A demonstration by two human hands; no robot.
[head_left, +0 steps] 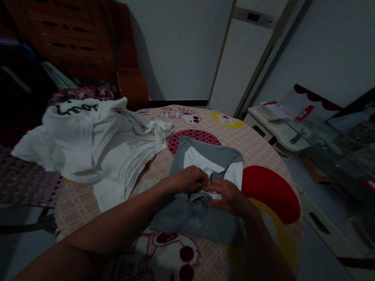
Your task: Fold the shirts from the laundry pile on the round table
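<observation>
A grey and white garment point(192, 220), folded into a compact rectangle, lies on the round table. My left hand point(192, 179) is closed on the cloth near its middle, fingers curled. Close beside it, my right hand point(230, 198) pinches the same garment, with white and grey fabric bunched between the two hands. The exact edge held is partly hidden by my fingers. To the left, a crumpled white garment point(96, 144) with dark lettering hangs over the table's edge, untouched by either hand.
A patterned tablecloth point(78, 208) covers the round table. At the left stand a carved wooden chair point(66, 24) and a woven seat point(5, 172). On the right is a glass-topped cabinet point(343, 157) with papers point(273, 111). A tall white appliance point(240, 58) stands behind.
</observation>
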